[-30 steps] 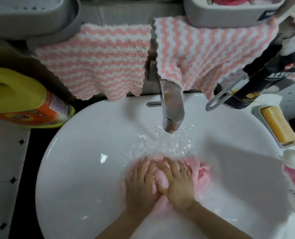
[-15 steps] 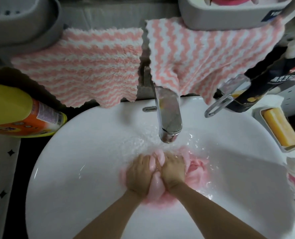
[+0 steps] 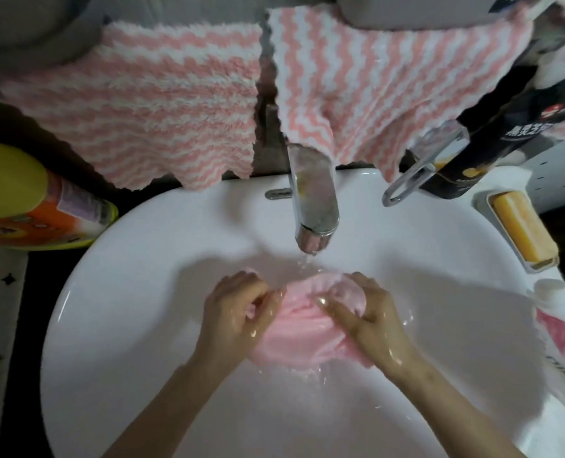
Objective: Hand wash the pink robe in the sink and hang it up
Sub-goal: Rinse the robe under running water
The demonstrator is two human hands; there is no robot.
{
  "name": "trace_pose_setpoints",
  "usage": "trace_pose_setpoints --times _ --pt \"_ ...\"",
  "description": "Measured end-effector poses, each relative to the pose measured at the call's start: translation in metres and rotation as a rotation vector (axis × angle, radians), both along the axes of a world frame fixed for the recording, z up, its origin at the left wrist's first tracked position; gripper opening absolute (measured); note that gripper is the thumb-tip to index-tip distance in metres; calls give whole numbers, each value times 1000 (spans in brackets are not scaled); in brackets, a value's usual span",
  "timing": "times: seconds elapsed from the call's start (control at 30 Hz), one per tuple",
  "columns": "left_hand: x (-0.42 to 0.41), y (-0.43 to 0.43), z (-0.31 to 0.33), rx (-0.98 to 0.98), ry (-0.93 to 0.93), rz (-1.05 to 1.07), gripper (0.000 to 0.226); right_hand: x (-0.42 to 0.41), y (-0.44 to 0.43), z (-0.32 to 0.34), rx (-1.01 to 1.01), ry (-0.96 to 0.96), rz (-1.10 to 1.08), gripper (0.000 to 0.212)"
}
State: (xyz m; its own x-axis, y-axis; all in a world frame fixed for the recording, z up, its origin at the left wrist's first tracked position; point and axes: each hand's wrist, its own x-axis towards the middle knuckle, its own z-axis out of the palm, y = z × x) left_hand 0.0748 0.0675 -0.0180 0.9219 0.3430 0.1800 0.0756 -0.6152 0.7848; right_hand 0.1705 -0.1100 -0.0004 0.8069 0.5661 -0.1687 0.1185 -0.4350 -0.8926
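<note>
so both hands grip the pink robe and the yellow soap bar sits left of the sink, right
No: the head view shows the yellow soap bar right of the sink. The left hand and right hand do grip the pink robe.

Domestic washroom. White basin (image 3: pixel 148 259) with chrome tap (image 3: pixel 314 200); striped towels (image 3: pixel 148 104) hang behind. Soap bar (image 3: pixel 522 233) and detergent bottle (image 3: pixel 26 200) alongside.

Hidden: parts of pink robe (image 3: pixel 294 328) beneath fingers (image 3: pixel 340 314) of left hand (image 3: pixel 238 314) and right hand (image 3: pixel 370 315). Unreadable: black bottle (image 3: pixel 492 143) label, beyond right fingers.
</note>
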Motion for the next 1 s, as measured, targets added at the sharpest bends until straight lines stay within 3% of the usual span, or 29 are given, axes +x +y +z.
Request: trace_pose_setpoints --times 0.03,0.1,0.13,0.2,0.27,0.33,0.43,0.53,0.6,0.7,0.8,0.87,0.93,1.0 --pt "-8 -3 -1 167 -84 -52 27 -4 -7 -4 -78 -263 72 43" --pt "-25 -7 -16 389 -146 -195 24 -15 -23 -25 -161 -680 293 30" --pt "-35 -8 -27 472 -103 -271 24 -23 -29 -36 -202 -770 395 24" --pt "-54 -10 -50 590 62 -405 27 -38 -36 -54 -321 -797 545 38" --pt "-66 -11 -61 643 217 -486 32 -47 -41 -63 -418 -729 653 54" --pt "-64 -13 -53 601 254 -471 36 -45 -37 -56 -374 -634 615 50" --pt "-47 -9 -30 330 148 -144 28 -30 -33 -37 -138 -474 168 23" --pt "-27 4 -38 168 254 255 35 -3 -29 -32 -369 -280 -330 34" --pt "-17 5 -53 -17 432 362 53 6 -22 -43 -463 41 -436 30" --pt "7 -1 -57 -333 623 386 41 9 0 -58 -427 216 -366 23" --pt "29 -2 -48 -529 815 329 40 14 18 -55 -176 518 -416 37" --pt "32 -5 -34 -723 746 292 33 13 19 -46 -71 588 -373 33" --pt "24 -12 -23 -778 597 162 24 6 16 -38 28 555 -303 24" --pt "6 -18 -25 -548 475 -9 12 -12 10 -33 7 385 -177 19"
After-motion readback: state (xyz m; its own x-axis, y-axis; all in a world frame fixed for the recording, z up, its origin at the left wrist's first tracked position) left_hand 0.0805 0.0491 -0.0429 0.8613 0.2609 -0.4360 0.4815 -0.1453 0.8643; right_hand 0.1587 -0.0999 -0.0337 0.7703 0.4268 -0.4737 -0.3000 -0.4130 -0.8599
